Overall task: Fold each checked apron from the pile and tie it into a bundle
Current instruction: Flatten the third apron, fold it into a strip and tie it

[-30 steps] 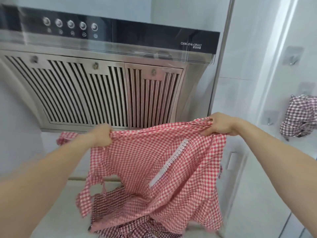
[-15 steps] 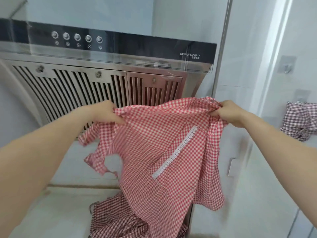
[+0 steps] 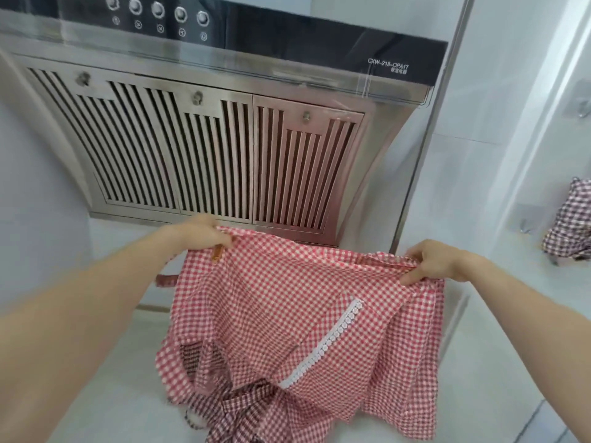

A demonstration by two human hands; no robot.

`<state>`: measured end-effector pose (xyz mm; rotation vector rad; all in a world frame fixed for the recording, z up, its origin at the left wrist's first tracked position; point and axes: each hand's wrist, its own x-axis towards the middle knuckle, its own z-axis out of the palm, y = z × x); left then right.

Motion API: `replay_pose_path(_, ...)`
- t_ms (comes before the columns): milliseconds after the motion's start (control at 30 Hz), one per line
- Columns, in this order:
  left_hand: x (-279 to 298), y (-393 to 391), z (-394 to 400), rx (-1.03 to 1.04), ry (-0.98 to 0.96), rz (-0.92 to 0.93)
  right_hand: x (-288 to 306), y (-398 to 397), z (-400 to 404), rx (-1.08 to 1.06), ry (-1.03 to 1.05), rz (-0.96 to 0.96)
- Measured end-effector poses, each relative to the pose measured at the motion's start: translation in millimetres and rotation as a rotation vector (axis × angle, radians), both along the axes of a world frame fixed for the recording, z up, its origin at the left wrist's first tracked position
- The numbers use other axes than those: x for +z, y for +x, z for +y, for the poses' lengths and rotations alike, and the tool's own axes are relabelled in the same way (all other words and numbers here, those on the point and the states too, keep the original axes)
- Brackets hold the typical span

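You hold a red-and-white checked apron [image 3: 287, 314] up in front of you, spread between both hands. Your left hand [image 3: 200, 233] grips its upper edge at the left, fingers curled over the cloth, just below the lower rim of the range hood [image 3: 198, 148]. Your right hand [image 3: 431, 262] pinches a bunched fold of the upper edge at the right, thumb underneath and fingers on top, and sits a little lower than the left.

The cloth sags between your hands and hangs in loose folds. A strip of white lace trim [image 3: 323, 343] runs diagonally across its front, from upper right down to lower left. The lower part of the apron drapes onto a pile of darker checked aprons [image 3: 236, 410] that lies on the pale counter [image 3: 105, 394] below; the pile's straps and folds show beneath the red cloth at the bottom of the view. A narrow strap [image 3: 166, 279] sticks out to the left behind your left forearm.

The hood has a black glass panel with a row of round buttons [image 3: 158, 11] along the top and slatted metal grilles beneath. On the white wall at the far right another checked cloth [image 3: 569, 222] hangs, near small metal hooks [image 3: 583, 108].
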<state>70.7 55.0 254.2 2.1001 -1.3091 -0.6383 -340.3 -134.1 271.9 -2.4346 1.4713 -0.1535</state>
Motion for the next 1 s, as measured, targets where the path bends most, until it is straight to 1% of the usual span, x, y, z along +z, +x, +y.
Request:
replay_pose_path(67,2,-7,-2,0.017,-0.052,0.234,-5,11,0,-0.039,-0.124,0.06)
replay_pose_path(100,5,-13,-3,-0.022,-0.061,0.328,-8,19,4,-0.059,-0.204,0.121)
replay_pose_path(133,8,-20,-7,-0.081,-0.044,0.373,-12,27,9,-0.068,-0.268,0.169)
replay_pose_path(167,11,-30,-9,-0.147,-0.015,0.379,-14,36,16,-0.047,-0.293,0.19)
replay_pose_path(200,14,-41,-10,-0.21,0.007,0.37,-19,45,23,0.008,-0.268,0.184)
replay_pose_path(267,17,-64,-15,-0.303,0.009,0.372,-25,66,46,0.172,-0.077,0.099)
replay_pose_path(333,15,-87,-20,-0.339,-0.069,0.38,-29,91,75,0.326,0.101,-0.034)
replay_pose_path(400,8,-108,-27,-0.333,-0.197,0.44,-37,114,93,0.47,0.167,-0.23)
replay_pose_path(433,2,-118,-30,-0.324,-0.266,0.474,-42,124,98,0.493,0.179,-0.34)
replay_pose_path(500,-12,-130,-36,-0.315,-0.408,0.473,-51,136,102,0.402,0.179,-0.532)
replay_pose_path(533,-20,-134,-37,-0.303,-0.469,0.443,-55,138,98,0.324,0.158,-0.588)
replay_pose_path(600,-38,-136,-34,-0.255,-0.545,0.341,-66,137,90,0.155,0.191,-0.691)
replay_pose_path(633,-52,-135,-30,-0.194,-0.566,0.281,-72,136,87,0.067,0.228,-0.763)
replay_pose_path(667,-63,-135,-30,-0.123,-0.585,0.222,-72,132,82,-0.01,0.276,-0.848)
replay_pose_path(733,-102,-133,-27,0.024,-0.548,0.155,-77,130,75,-0.113,0.417,-1.004)
replay_pose_path(767,-123,-135,-25,0.058,-0.511,0.161,-78,128,73,-0.133,0.455,-1.052)
replay_pose_path(800,-139,-136,-22,0.047,-0.479,0.217,-76,127,71,-0.139,0.484,-1.086)
replay_pose_path(867,-168,-140,-17,-0.062,-0.433,0.424,-70,126,72,-0.116,0.547,-1.088)
replay_pose_path(900,-180,-144,-16,-0.129,-0.409,0.492,-68,125,71,-0.108,0.599,-1.053)
replay_pose_path(933,-192,-145,-16,-0.16,-0.381,0.51,-63,124,71,-0.101,0.658,-1.004)
replay_pose_path(1000,-210,-145,-22,-0.098,-0.347,0.437,-56,121,70,-0.092,0.716,-0.87)
